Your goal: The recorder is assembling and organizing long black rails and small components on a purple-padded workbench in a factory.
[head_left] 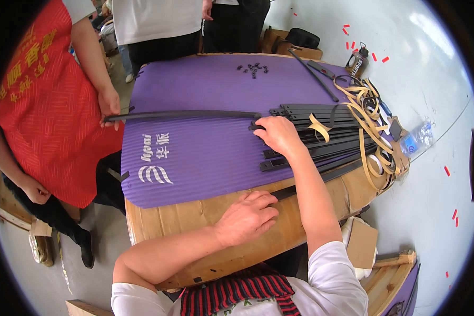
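Since both palms are hidden, I cannot tell whether left hand [246,217] or right hand [280,134] fingers grasp black strips [189,114]

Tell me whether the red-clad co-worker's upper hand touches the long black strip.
Touching. The head view shows the upper hand with fingers on the left end of the long black strip, just beyond the purple mat.

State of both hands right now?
Left hand: fingers curled at a black strip's end; grip can't be told.
Right hand: fingers at the strip pile; grip can't be told.
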A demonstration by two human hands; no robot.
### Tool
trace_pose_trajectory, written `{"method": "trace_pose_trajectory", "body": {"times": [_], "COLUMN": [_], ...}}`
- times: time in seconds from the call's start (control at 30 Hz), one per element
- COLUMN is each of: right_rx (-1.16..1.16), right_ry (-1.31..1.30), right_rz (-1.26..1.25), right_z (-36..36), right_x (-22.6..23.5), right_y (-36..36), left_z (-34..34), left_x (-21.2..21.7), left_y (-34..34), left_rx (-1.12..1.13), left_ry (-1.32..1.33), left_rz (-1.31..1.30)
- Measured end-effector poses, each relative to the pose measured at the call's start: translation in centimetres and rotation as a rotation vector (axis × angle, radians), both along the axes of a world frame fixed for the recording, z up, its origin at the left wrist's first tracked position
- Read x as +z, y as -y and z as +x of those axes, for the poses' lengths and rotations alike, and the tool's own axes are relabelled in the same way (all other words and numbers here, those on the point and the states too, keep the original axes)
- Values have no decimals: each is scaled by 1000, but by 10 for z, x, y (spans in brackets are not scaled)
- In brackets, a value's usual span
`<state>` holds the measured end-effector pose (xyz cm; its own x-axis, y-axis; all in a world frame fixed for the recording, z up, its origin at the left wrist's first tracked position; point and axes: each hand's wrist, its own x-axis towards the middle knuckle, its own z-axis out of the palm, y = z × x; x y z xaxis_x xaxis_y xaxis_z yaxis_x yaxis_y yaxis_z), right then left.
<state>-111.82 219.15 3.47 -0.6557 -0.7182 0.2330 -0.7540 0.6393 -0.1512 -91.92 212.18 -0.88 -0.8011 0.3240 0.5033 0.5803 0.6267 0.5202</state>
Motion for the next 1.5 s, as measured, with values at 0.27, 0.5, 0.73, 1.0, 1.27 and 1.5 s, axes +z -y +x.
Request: {"method": "trace_pose_trajectory", "body": {"times": [0.27, 0.5, 0.73, 1.0, 1.27, 1.5], "right_rx": [72, 169, 230, -3, -149, -324], "right_ry": [11, -14, -39, -258, -187, -159], "right_rz": [-134, -290, -302, -252, -370, -800], "right_z": [7, -5, -18, 2, -8, 9], "right_x": [7, -2, -16, -14, -2, -26], "right_y": [-17, -18, -9, -3, -98, -205], "left_z": [0, -1, -1, -4, -1, -6], "left_x": [-3, -2, -1, 0, 6, 1], "left_y": [1, 1, 2, -3, 1, 3], "left_rx": [8, -15, -19, -4, 140, 186], "left_ry": [-10, 6, 44, 6, 40, 14], "left_rz": [-45, -50, -44, -35, -124, -99]}}
